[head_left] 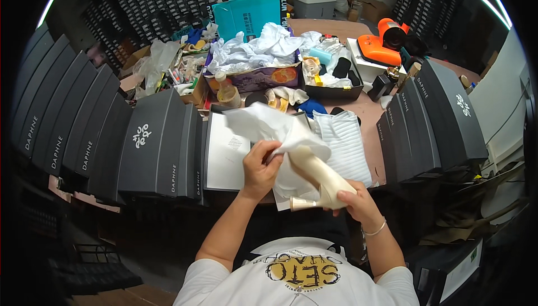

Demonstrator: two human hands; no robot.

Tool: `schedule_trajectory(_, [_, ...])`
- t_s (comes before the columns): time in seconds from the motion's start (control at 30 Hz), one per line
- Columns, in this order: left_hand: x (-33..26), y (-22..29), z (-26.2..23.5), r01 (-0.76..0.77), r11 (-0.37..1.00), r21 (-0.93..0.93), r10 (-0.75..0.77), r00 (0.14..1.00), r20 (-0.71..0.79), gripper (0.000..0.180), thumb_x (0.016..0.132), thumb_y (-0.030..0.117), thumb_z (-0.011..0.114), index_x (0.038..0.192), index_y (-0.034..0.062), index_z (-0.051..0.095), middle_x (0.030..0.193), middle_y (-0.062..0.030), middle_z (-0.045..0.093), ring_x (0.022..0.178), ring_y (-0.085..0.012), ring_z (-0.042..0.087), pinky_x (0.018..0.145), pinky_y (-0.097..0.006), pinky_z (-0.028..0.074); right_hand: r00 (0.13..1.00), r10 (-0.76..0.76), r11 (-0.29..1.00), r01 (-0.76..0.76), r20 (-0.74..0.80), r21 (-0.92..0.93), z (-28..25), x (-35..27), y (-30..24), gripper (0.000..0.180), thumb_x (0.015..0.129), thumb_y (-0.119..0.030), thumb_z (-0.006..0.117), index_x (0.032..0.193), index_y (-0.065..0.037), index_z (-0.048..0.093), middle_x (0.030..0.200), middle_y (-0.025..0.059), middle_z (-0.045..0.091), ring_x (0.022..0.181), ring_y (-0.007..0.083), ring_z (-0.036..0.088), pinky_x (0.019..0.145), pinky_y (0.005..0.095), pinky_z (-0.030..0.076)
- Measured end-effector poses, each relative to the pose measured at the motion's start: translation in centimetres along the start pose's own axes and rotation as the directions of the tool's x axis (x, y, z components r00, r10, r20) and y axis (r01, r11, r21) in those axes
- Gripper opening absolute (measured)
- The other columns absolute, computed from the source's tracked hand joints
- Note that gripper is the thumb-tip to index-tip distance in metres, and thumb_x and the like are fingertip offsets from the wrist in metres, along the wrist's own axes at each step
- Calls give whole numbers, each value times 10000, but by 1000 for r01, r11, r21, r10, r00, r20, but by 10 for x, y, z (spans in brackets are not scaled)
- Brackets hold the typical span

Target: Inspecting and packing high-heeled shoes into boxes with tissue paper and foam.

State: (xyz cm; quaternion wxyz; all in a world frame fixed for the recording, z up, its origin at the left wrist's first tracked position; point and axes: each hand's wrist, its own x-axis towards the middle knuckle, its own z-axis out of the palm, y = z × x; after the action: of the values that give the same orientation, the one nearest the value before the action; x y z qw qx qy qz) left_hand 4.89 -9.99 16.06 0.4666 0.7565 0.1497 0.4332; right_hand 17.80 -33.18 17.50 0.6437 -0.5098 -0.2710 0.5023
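Note:
A cream high-heeled shoe (315, 171) is held tilted in front of me, its heel end toward my body. My right hand (358, 200) grips it around the heel part. With my left hand (261, 167) I pinch a sheet of white tissue paper (274, 126), which hangs over the shoe's toe end and hides it. Below them lies an open shoe box with a white inside (227, 154), partly covered by the paper. White ribbed padding (344, 143) lies just to the right of the shoe.
Dark grey shoe boxes (148, 143) stand in a row on the left, and more dark boxes (412, 121) on the right. Behind are a purple carton (252, 79) of crumpled paper, a bottle (228, 92), a black tray (336, 92) and an orange device (384, 42).

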Motion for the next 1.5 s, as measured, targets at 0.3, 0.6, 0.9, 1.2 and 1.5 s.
schedule_trajectory(0.3, [-24, -18, -25, -138, 938, 317, 87, 981, 171, 253, 763, -43, 610, 1005, 25, 638, 918, -130, 616, 803, -310, 619, 743, -373, 512, 988, 83, 971, -110, 128, 214, 2, 18, 37, 655, 840, -419, 664, 1204, 109, 528, 954, 174, 667, 770, 230, 699, 524, 252, 557])
schedule_trajectory(0.6, [13, -8, -41, 334, 940, 75, -335, 854, 399, 223, 792, 71, 710, 993, -8, 659, 909, -58, 636, 793, -136, 597, 738, -277, 488, 992, 90, 456, -125, 94, 881, -18, 29, 83, 574, 937, -507, 484, 1262, -38, 551, 1050, 166, 639, 716, 266, 594, 451, 237, 476])
schedule_trajectory(0.9, [-4, 51, -21, -121, 991, 55, 105, 966, 237, 269, 759, 14, 704, 1028, 8, 702, 757, -60, 597, 625, -149, 562, 564, -275, 450, 992, 2, 662, -93, 123, 744, 11, 36, 52, 518, 960, -421, 516, 1312, -42, 493, 1173, 134, 605, 925, 273, 612, 683, 310, 529])
schedule_trajectory(1.2, [-31, 49, 3, -524, 845, 103, 483, 832, 271, 427, 655, -5, 742, 1075, 60, 697, 677, -32, 531, 526, -186, 537, 480, -308, 440, 946, -323, 701, 266, -38, 662, 39, 65, 49, 511, 995, -337, 473, 1404, -37, 413, 1386, 99, 500, 1265, 243, 495, 1068, 399, 403])
schedule_trajectory(1.5, [-60, 53, 28, -498, 867, -30, 488, 834, 258, 356, 701, -25, 721, 1053, 23, 697, 656, -37, 519, 517, -188, 525, 467, -310, 422, 859, -486, 874, 473, -164, -115, 7, 61, 85, 495, 987, -305, 472, 1401, -40, 409, 1390, 100, 499, 1280, 234, 477, 1095, 373, 363])
